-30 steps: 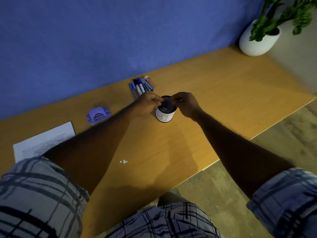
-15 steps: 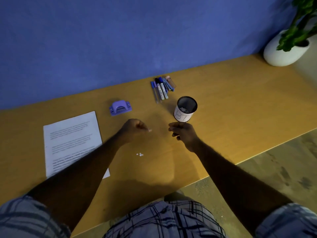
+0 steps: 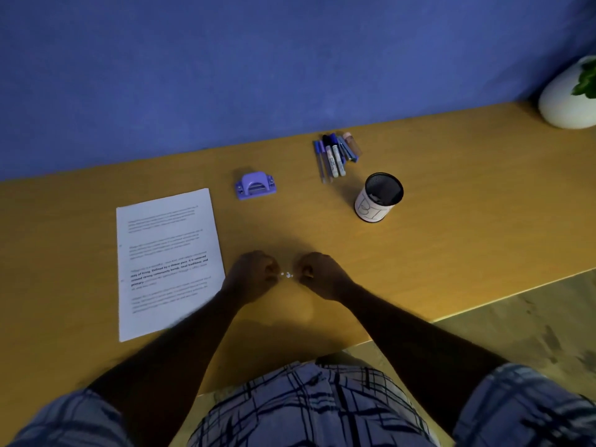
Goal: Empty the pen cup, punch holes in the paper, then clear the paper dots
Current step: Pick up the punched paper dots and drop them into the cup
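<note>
Left hand [image 3: 254, 276] and right hand [image 3: 322, 276] curl beside the paper dots [image 3: 287, 275], grip unclear; a clumsy brush could scatter them.

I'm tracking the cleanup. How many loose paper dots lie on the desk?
3. The paper dots sit in a tight row on the desk, between the left hand and the right hand. More may be hidden under the curled fingers.

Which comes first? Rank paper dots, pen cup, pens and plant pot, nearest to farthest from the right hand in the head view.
1. Paper dots, just left of the right hand.
2. Pen cup, beyond it, slightly right.
3. Pens, farther back, by the wall.
4. Plant pot, far right corner.
</note>
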Tool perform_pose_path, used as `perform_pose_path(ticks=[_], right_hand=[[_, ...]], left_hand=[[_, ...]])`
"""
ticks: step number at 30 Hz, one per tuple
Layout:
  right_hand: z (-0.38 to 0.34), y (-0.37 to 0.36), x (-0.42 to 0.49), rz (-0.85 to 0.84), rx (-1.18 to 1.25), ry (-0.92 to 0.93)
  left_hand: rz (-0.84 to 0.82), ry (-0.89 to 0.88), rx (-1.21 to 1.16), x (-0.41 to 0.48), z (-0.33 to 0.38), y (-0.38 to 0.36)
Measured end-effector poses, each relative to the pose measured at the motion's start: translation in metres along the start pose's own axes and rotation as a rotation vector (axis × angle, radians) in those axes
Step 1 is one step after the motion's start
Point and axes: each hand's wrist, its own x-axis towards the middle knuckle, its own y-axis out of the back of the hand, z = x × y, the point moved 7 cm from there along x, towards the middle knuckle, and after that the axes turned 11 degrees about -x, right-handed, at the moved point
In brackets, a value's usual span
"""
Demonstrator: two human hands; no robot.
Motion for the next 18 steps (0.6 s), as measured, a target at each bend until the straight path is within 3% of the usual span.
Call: perform_pose_path(ticks=[11,18], right_hand=[[-0.016,-0.006,0.011,0.035,-0.201,-0.015],[-0.017,-0.010,0.015,0.037,-0.255,-0.014]], left_hand=[[0.102,0.043,0.041,0.007,0.002,-0.011],[0.056,0.037,0.097,0.013,-0.002,-0.015]])
